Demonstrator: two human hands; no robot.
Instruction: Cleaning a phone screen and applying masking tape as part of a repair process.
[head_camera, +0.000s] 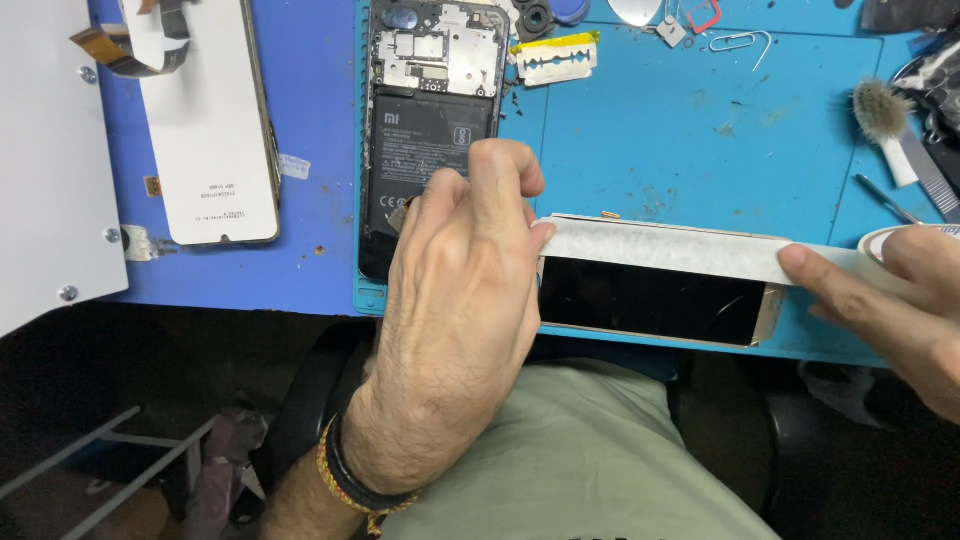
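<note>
White tape (680, 250) pinched by left hand (460, 300); right hand (900, 300), half cropped, grips roll (885, 243)

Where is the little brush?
The brush lies near the right edge of the blue mat, above the right hand and the tape roll.

Matt paper tape (690, 252) over glossy black glass screen (650, 300); blue rubbery mat (680, 140) (scuffed, dusty).

Opened phone (432, 120) lies behind taped screen (650, 300), brush (885, 125) far right.
</note>
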